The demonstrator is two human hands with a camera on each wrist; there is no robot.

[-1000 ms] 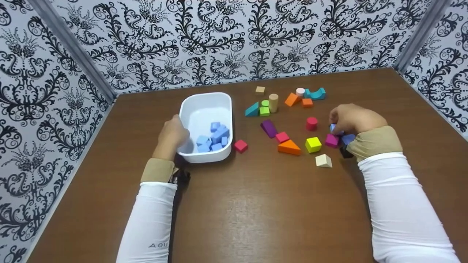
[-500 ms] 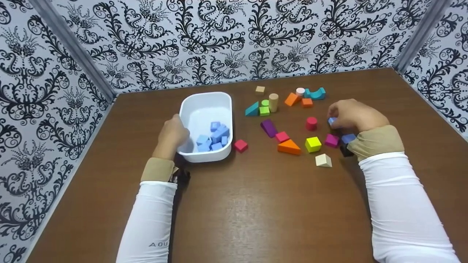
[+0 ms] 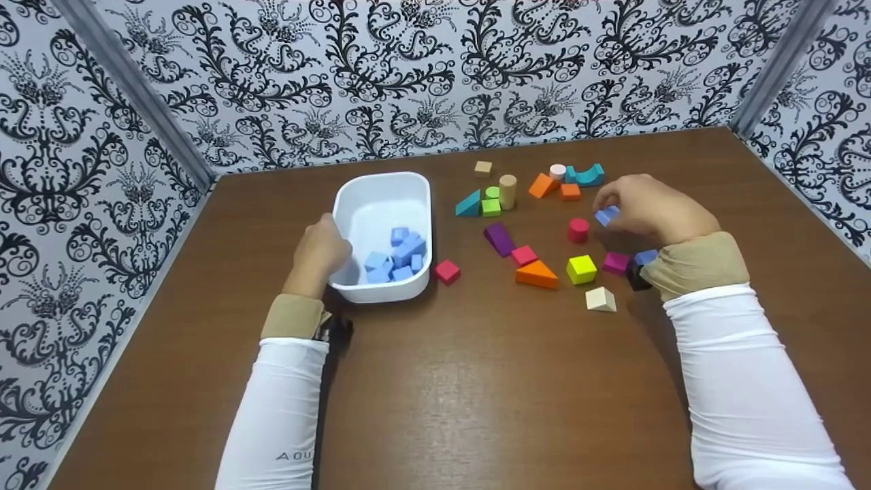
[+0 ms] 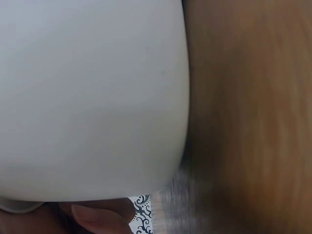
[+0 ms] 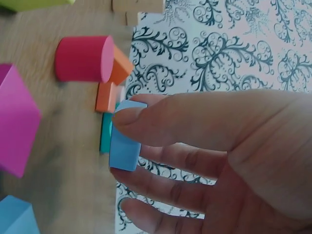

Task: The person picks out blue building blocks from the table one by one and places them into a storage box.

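Observation:
My right hand (image 3: 654, 208) pinches a light blue block (image 5: 125, 146) between thumb and fingers. In the right wrist view the block is held off the table, with the thumb on its near face. Below that hand lie a second blue block (image 3: 646, 257) and a magenta cube (image 3: 616, 264). A red cylinder (image 3: 578, 231) stands just to its left. My left hand (image 3: 322, 249) grips the left rim of a white plastic tub (image 3: 371, 295); in the left wrist view the tub's wall hides most of the fingers. Several light blue blocks (image 3: 409, 248) are piled in the tub.
A red cube (image 3: 447, 272) lies close to the tub's right side. Orange, purple, yellow and cream blocks, such as the yellow cube (image 3: 582, 269), are scattered mid-table. Farther back are a teal arch (image 3: 585, 175) and a wooden cylinder (image 3: 507, 192). Patterned walls (image 3: 435, 82) enclose the table.
My right hand has lifted the light blue block and carried it slightly up and left, toward the far side of the red cylinder. The left hand and the tub have stayed in place.

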